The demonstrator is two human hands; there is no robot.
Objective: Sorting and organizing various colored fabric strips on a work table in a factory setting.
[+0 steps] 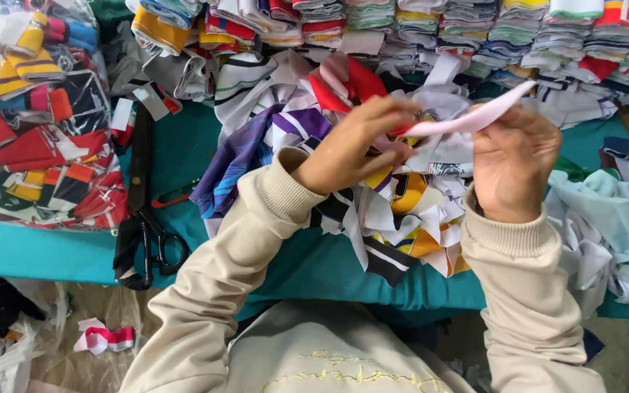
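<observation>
Both hands are pinching a pale strip [467, 120] up over the scrap pile [373, 204]: left hand [354, 145] and right hand [511, 164], fingers closed on it. Loose grip and it's probably dropping in, getting lost among scraps.

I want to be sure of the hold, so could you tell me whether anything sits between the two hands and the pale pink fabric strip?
Nothing visible does. The left hand and right hand both pinch the pale pink fabric strip directly, lifted above the heap of mixed coloured fabric pieces on the teal table.
</observation>
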